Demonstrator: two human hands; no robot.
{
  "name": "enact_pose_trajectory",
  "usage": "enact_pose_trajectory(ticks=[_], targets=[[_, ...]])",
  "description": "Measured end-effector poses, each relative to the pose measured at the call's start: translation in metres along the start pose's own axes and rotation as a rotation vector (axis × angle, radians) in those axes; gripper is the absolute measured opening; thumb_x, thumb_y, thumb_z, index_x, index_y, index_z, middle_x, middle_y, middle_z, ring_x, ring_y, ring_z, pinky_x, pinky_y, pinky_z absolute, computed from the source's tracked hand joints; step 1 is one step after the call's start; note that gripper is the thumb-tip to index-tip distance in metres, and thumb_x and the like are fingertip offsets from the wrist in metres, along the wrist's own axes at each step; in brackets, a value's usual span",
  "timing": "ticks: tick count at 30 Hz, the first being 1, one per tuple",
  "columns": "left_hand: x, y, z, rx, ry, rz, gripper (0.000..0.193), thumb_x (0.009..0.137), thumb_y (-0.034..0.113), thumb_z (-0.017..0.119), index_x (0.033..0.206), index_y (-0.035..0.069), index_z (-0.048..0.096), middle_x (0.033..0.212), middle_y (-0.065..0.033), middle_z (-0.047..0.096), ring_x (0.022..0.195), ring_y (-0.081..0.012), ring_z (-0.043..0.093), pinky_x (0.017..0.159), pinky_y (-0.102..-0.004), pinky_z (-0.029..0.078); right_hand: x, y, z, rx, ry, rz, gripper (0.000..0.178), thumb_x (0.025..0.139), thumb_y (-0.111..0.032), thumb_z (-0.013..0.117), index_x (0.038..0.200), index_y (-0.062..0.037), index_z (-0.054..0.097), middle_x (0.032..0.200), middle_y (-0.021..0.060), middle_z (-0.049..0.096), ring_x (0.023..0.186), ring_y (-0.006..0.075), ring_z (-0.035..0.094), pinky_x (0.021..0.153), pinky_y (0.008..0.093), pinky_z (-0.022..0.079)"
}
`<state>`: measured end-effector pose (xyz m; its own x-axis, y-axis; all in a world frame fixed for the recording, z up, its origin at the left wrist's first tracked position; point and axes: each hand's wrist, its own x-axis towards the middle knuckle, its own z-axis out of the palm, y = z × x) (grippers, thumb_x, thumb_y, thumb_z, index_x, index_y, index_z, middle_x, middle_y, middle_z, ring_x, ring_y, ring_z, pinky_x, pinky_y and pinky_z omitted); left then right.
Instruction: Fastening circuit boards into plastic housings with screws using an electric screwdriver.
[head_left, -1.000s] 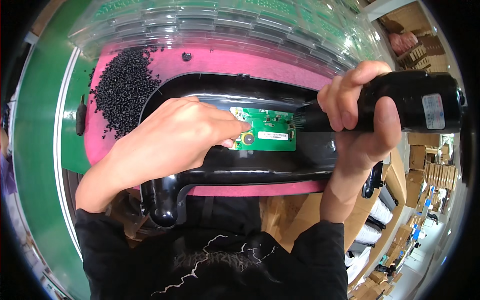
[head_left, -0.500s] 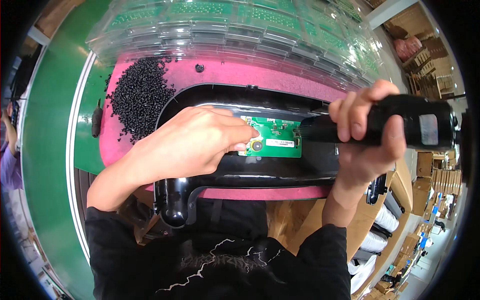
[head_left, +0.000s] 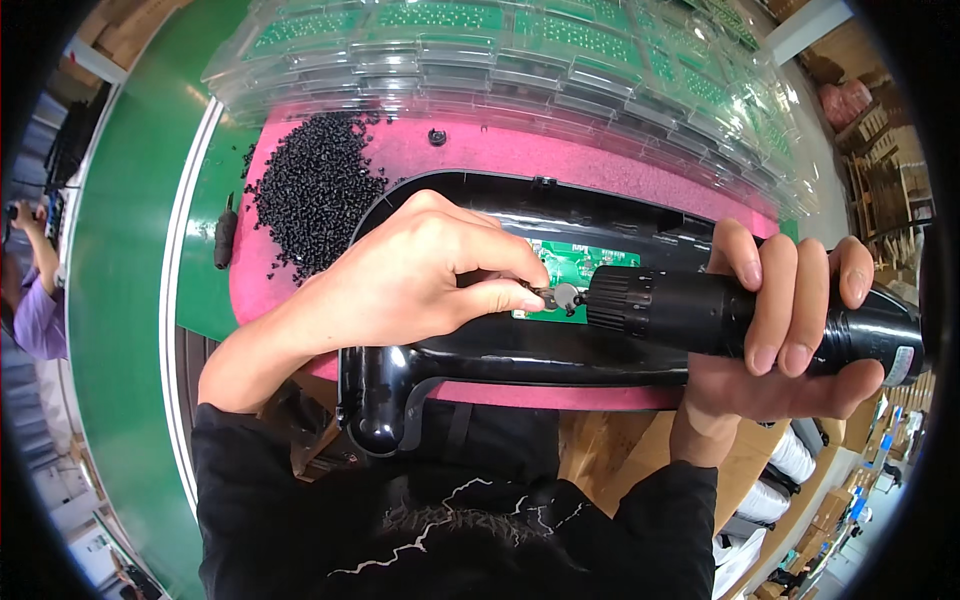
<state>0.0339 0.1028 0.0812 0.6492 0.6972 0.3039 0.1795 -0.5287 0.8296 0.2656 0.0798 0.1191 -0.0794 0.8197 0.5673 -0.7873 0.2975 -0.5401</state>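
My right hand (head_left: pixel 790 320) is wrapped round a black electric screwdriver (head_left: pixel 660 305), which lies level with its ribbed nose toward the left. In front of that nose, the thumb and fingertips of my left hand (head_left: pixel 430 270) are pinched on small dark pieces that look like black screws (head_left: pixel 545 296). A small round grey part (head_left: pixel 566 296) sits between the fingertips and the nose. Behind them a green circuit board (head_left: pixel 560 260), partly covered by my hand and the tool, lies inside a glossy black plastic housing (head_left: pixel 600 365).
A heap of small black screws (head_left: pixel 318 185) covers the left of the pink mat (head_left: pixel 480 150). Nearby lie a black-handled tool (head_left: pixel 226 235) and a small black ring-shaped part (head_left: pixel 437 137). Stacked clear trays of green boards (head_left: pixel 500 60) stand behind. Another person (head_left: pixel 40 300) is at far left.
The screwdriver has dropped and turned, its nose now over the board beside my left fingertips. My left fingers have come off the board's left end and met the tool's tip.
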Motion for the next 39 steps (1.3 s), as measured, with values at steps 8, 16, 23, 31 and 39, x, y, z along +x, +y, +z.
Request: enact_pose_trajectory(ticks=[8, 16, 23, 31, 39], targets=[[0.001, 0.001, -0.004, -0.154, -0.082, -0.117, 0.01, 0.08, 0.005, 0.076, 0.086, -0.002, 0.071, 0.077, -0.011, 0.071, 0.067, -0.0223, 0.067, 0.06, -0.0316, 0.052, -0.008, 0.01, 0.005, -0.039, -0.02, -0.109, 0.039, 0.082, -0.029, 0.077, 0.103, -0.0152, 0.048, 0.065, -0.007, 0.055, 0.058, 0.0076, 0.052, 0.084, 0.0317, 0.032], [-0.002, -0.006, -0.001, 0.219, 0.046, -0.015, 0.012, 0.078, 0.006, 0.075, 0.087, -0.001, 0.07, 0.077, -0.0121, 0.066, 0.071, -0.028, 0.065, 0.063, -0.0365, 0.052, -0.001, 0.003, -0.005, -0.399, -0.113, 0.068, 0.042, 0.083, -0.04, 0.073, 0.108, -0.0161, 0.048, 0.066, -0.005, 0.051, 0.06, 0.0105, 0.049, 0.093, 0.0388, 0.037], [-0.003, -0.002, 0.0, 0.336, -0.019, -0.109, 0.016, 0.089, 0.012, 0.066, 0.084, -0.002, 0.063, 0.075, -0.0147, 0.06, 0.071, -0.0349, 0.061, 0.064, -0.0418, 0.048, -0.003, 0.012, -0.002, -0.599, 0.049, 0.106, 0.042, 0.084, -0.042, 0.069, 0.109, -0.0142, 0.049, 0.065, -0.0025, 0.049, 0.056, 0.0133, 0.048, 0.096, 0.0435, 0.041], [-0.005, 0.0, -0.001, 0.331, -0.085, -0.275, 0.024, 0.094, 0.019, 0.061, 0.086, -0.003, 0.06, 0.079, -0.0185, 0.06, 0.076, -0.0394, 0.06, 0.066, -0.046, 0.047, 0.006, 0.025, 0.015, -0.682, -0.028, 0.219, 0.042, 0.085, -0.045, 0.068, 0.102, -0.0132, 0.047, 0.065, -0.0018, 0.047, 0.056, 0.013, 0.047, 0.084, 0.0386, 0.042], [-0.02, -0.011, -0.001, 0.343, 0.03, -0.046, 0.019, 0.09, 0.017, 0.063, 0.09, -0.002, 0.063, 0.083, -0.0168, 0.063, 0.081, -0.0386, 0.063, 0.068, -0.0458, 0.05, 0.025, 0.037, 0.016, -0.706, -0.175, 0.367, 0.041, 0.088, -0.04, 0.065, 0.109, -0.0087, 0.049, 0.068, -0.0017, 0.045, 0.059, 0.0116, 0.045, 0.079, 0.0345, 0.041]])
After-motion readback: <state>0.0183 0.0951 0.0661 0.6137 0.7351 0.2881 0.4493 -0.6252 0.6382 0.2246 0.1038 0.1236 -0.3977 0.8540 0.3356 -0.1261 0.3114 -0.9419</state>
